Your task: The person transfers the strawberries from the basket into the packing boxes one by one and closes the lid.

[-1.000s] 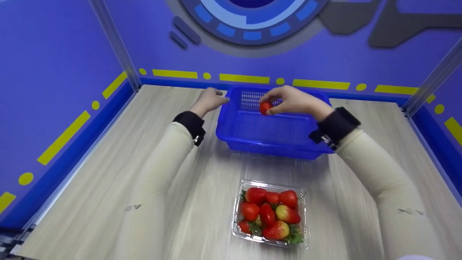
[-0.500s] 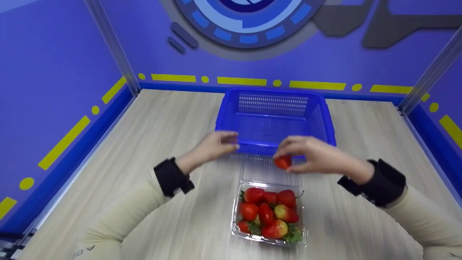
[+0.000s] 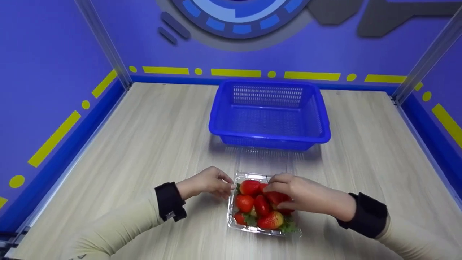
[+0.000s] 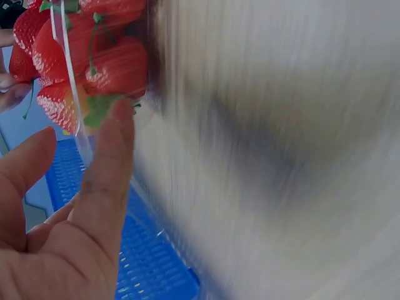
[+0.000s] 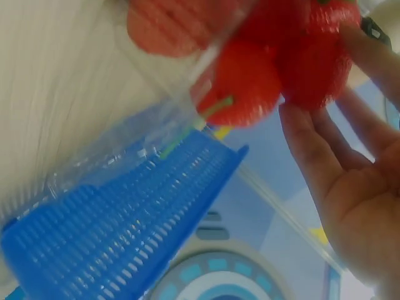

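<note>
My right hand (image 3: 305, 194) pinches a red strawberry (image 5: 314, 72) between thumb and fingers, low over the other strawberries in a clear plastic clamshell (image 3: 252, 230). Some of those strawberries (image 3: 245, 203) are all red, one (image 3: 271, 220) has a pale yellow end, and green leaves show among them. Beside the clamshell's left wall is my left hand (image 3: 210, 183), fingertips right at the rim. Its index finger (image 4: 105, 181) points straight along the clear wall in the left wrist view. The right fingers hide part of the fruit.
Behind the clamshell stands a blue plastic basket (image 3: 269, 137) with slotted walls. The clamshell's clear lid (image 3: 263, 162) lies folded back on the wooden table (image 3: 155, 144), reaching toward the basket. Blue panels (image 3: 54, 90) with yellow marks enclose the table at the back and sides.
My right hand has come back from over the blue basket to the clamshell with the strawberry in its fingers. The left hand has come from the basket's left side to the clamshell's left rim.
</note>
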Demonstrator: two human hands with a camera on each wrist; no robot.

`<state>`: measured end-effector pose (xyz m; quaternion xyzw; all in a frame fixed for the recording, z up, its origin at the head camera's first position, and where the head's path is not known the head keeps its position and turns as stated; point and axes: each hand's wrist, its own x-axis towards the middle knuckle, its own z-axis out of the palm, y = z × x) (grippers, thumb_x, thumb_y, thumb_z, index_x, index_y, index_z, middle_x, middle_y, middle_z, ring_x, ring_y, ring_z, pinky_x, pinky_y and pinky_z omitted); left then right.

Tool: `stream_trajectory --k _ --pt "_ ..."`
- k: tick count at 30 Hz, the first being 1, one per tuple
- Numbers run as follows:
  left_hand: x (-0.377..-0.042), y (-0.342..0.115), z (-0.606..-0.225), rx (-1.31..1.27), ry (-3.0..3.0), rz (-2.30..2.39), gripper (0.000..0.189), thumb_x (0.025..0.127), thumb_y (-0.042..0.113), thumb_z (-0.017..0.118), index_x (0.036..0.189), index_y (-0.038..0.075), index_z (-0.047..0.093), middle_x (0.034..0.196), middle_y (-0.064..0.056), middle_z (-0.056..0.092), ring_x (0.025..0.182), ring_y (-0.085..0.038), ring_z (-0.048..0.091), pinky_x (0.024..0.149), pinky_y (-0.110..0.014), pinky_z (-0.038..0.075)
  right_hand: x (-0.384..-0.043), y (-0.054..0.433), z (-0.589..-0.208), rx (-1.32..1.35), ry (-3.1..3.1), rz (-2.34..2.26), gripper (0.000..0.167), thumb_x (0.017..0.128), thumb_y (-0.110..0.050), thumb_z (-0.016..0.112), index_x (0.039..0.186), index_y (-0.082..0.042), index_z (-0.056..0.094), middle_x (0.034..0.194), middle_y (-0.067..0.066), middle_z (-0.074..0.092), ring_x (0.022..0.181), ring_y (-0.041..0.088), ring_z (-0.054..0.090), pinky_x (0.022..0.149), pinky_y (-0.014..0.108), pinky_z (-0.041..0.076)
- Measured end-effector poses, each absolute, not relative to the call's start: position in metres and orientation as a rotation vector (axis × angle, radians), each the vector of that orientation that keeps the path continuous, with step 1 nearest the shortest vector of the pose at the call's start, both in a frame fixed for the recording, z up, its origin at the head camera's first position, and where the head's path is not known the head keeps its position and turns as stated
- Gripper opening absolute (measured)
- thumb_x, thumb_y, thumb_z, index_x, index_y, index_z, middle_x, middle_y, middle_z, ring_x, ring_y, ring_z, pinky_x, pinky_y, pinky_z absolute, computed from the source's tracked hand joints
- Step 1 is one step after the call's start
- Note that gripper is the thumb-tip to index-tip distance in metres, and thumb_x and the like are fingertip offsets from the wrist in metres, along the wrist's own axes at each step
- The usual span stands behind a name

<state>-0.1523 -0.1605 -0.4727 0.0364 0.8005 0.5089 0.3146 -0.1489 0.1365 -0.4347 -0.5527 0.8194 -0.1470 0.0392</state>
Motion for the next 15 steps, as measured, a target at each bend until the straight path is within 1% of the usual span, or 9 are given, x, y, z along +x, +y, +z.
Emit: stream_trajectory --k 3,5,9,12,15 --pt "-0.153 -0.160 -0.475 0.070 2.085 1.379 0.021 0.094 0.007 0.071 0.107 -0.010 0.072 0.083 -0.016 0.077 0.064 -0.013 0.073 0.074 -0.034 0.066 -0.148 0.133 -0.438 -1.680 2.531 -0.464 0.039 0.083 -0.012 0.085 0.118 -0.007 0.068 0.113 0.008 0.070 0.105 0.023 0.068 0.092 0.036 0.062" --pt "-0.153 -0.159 -0.477 0.059 2.070 1.402 0.017 0.093 0.005 0.071 0.103 -0.010 0.072 0.074 -0.008 0.074 0.058 -0.007 0.068 0.066 -0.028 0.064 -0.148 0.131 -0.441 -1.672 2.523 -0.494 0.037 0.082 -0.011 0.084 0.116 -0.006 0.068 0.113 0.008 0.070 0.106 0.023 0.068 0.093 0.037 0.062" --pt "-0.151 -0.156 -0.482 0.040 2.027 1.434 0.010 0.092 0.001 0.071 0.096 -0.008 0.072 0.065 0.001 0.068 0.054 -0.005 0.065 0.056 -0.018 0.058 -0.147 0.129 -0.446 -1.672 2.482 -0.552 0.035 0.082 -0.010 0.084 0.114 -0.007 0.070 0.112 0.006 0.071 0.106 0.022 0.068 0.094 0.038 0.061" --pt "-0.152 -0.156 -0.483 0.029 2.009 1.447 0.006 0.092 0.000 0.070 0.093 -0.006 0.071 0.063 0.003 0.066 0.053 -0.005 0.064 0.053 -0.016 0.055 -0.146 0.127 -0.448 -1.670 2.477 -0.552 0.034 0.082 -0.011 0.084 0.113 -0.008 0.071 0.114 0.006 0.072 0.110 0.024 0.069 0.097 0.041 0.059" --pt "-0.151 -0.156 -0.484 0.025 2.008 1.455 0.004 0.091 -0.001 0.070 0.092 -0.005 0.070 0.064 0.003 0.065 0.054 -0.005 0.064 0.053 -0.015 0.054 -0.144 0.124 -0.450 -1.645 2.492 -0.517 0.034 0.083 -0.013 0.083 0.114 -0.008 0.072 0.117 0.007 0.073 0.115 0.026 0.069 0.101 0.045 0.057"
